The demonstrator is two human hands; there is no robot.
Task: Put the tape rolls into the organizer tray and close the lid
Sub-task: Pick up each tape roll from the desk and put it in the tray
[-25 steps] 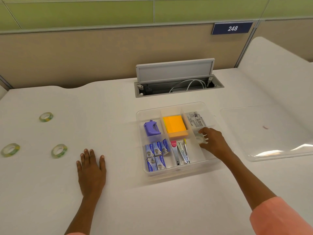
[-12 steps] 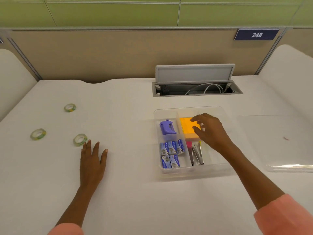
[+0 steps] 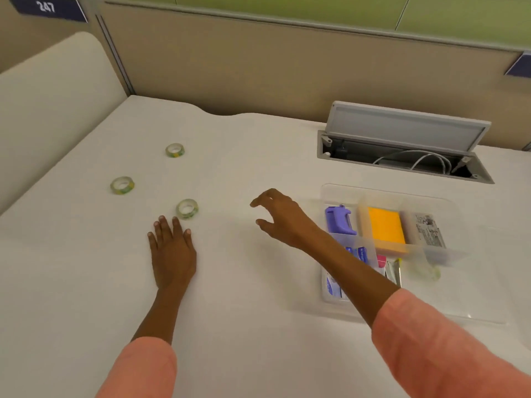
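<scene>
The left hand [image 3: 171, 254] lies flat on the white tabletop [image 3: 244, 326], palm down, fingers [image 3: 161, 225] spread a little and holding nothing. Its fingertips are just beside one tape roll [image 3: 187, 208], and you cannot tell if they touch it. Two more tape rolls sit farther out on the tabletop: one to the left [image 3: 122, 185] and one at the back [image 3: 175, 150]. All three lie flat and apart from each other.

The right hand [image 3: 280, 218] is up in the air between the near roll and the clear tray [image 3: 339, 193]. Its fingers [image 3: 260, 200] are curled and wide apart, with nothing in them.

The tray sits on the right side of the tabletop with no lid on it. Inside are a purple tool [image 3: 340, 220], an orange pad [image 3: 385, 229], small blue boxes [image 3: 360, 254] and a box with black print [image 3: 430, 231]. A pale round thing [image 3: 426, 272] in the tray's front right part may be a tape roll, but it is too blurry to tell.

Behind the tray, a gray flap [image 3: 408, 129] stands open over some white cables [image 3: 419, 160].
</scene>
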